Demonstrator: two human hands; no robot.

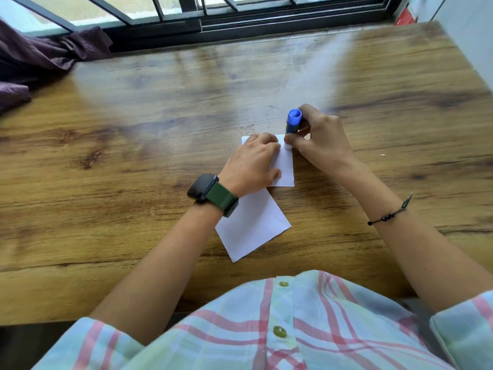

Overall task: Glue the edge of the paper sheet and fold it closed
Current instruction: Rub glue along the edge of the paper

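Nearest you, a second white sheet (252, 225) lies loose on the worktop (133, 156). Beyond it your left hand (250, 162) presses flat on the paper sheet (284, 166), its right edge running away from you. At that edge's far end, your right hand (322, 141) grips the upright glue stick (293, 124), so I'd stroke toward you.

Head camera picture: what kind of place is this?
Probably a room at home, at a wooden table pushed against a window. Purple cloth lies bunched in the corner, and paper and a glue stick suggest crafting.
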